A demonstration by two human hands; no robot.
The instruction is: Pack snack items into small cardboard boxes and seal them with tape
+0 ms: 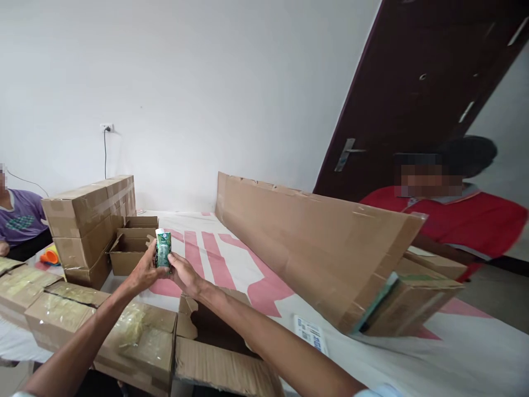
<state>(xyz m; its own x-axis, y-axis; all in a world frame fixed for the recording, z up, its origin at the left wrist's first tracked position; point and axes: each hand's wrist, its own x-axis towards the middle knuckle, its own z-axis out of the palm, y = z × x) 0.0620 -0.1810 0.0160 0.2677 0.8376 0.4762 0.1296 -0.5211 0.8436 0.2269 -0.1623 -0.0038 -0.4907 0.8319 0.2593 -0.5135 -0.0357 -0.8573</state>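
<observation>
Between my two hands is a small green drink carton [163,248] with a white top, held upright over the table. My left hand [145,270] grips it from the left side and below. My right hand [184,274] has its fingers on the carton's lower right side. Just behind my left hand stand small open cardboard boxes [124,263]. Below my right forearm sits a larger open cardboard box [223,361] with its flaps folded out; the forearm hides part of its inside.
Taped cardboard boxes [74,218] are stacked at left, and more [144,336] line the near edge. A tall cardboard panel [314,237] runs along the right, with a box [417,298] behind it. A white printed card [309,333] lies nearby. One person [450,220] is at right, another [22,220] at left.
</observation>
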